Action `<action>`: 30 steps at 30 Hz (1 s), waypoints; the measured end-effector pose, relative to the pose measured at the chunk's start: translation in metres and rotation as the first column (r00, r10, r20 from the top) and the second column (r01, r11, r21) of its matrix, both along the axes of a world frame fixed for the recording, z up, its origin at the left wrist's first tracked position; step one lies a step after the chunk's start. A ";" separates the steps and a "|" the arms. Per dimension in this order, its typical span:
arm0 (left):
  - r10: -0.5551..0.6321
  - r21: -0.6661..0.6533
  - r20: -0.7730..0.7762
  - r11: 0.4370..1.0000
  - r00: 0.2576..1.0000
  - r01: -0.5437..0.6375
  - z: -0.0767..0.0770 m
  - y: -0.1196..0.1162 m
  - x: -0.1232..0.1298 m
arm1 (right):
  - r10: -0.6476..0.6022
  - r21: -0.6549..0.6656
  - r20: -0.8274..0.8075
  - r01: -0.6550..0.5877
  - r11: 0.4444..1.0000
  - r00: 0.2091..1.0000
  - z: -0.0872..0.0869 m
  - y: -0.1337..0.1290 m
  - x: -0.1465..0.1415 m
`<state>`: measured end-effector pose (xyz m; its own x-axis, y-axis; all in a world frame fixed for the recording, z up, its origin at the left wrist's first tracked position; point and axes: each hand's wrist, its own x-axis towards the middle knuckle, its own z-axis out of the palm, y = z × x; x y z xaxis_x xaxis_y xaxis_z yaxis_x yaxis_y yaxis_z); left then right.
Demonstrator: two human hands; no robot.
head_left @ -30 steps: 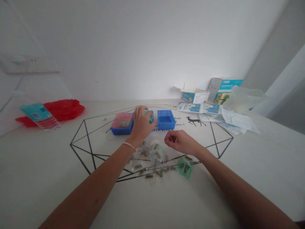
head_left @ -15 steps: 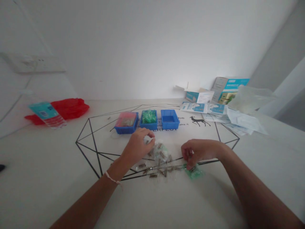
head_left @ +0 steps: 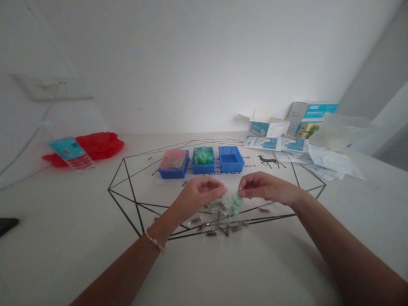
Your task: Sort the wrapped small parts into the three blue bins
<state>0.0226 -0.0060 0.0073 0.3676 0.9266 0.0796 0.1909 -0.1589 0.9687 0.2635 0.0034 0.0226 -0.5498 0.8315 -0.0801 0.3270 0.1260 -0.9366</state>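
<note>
With our right hand (head_left: pixel 266 187) we grip the green packet (head_left: pixel 236 204) by the clear packets (head_left: pixel 211 233) on the tabletop (head_left: pixel 95 229), and our left hand (head_left: pixel 199 193) curls beside it, its grip we cannot tell.

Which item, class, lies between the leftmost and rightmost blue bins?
Between the leftmost blue bin and the rightmost blue bin sits a third blue bin, holding crinkled green material, as the head view shows.

Dim, greyish indoor light — soft shadows, hazy blur, lines bowed toward the edges.
</note>
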 end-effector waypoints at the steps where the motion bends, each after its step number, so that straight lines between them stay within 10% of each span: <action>1: -0.042 -0.061 0.033 0.997 0.999 0.044 0.000 -0.001 0.001 | -0.055 0.027 -0.051 0.056 0.998 0.997 -0.002 0.001 -0.004; 17: 0.148 -0.412 0.235 0.910 0.961 -0.040 -0.004 0.008 -0.006 | -0.254 -0.121 -0.344 0.226 0.967 0.904 -0.032 0.005 -0.035; 25: 0.181 -0.037 0.098 0.983 0.979 -0.179 -0.013 0.016 -0.011 | -0.211 -0.010 -0.393 0.225 0.974 0.895 -0.034 0.008 -0.036; 30: 0.149 0.355 0.116 0.917 0.982 -0.181 -0.020 0.020 -0.010 | -0.218 0.212 -0.366 0.309 0.927 0.905 -0.040 0.011 -0.036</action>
<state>0.0121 0.0140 -0.0131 0.1889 0.8750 0.4457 0.1645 -0.4757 0.8641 0.2274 0.0145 -0.0173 -0.2645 0.9151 0.3045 0.0603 0.3308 -0.9418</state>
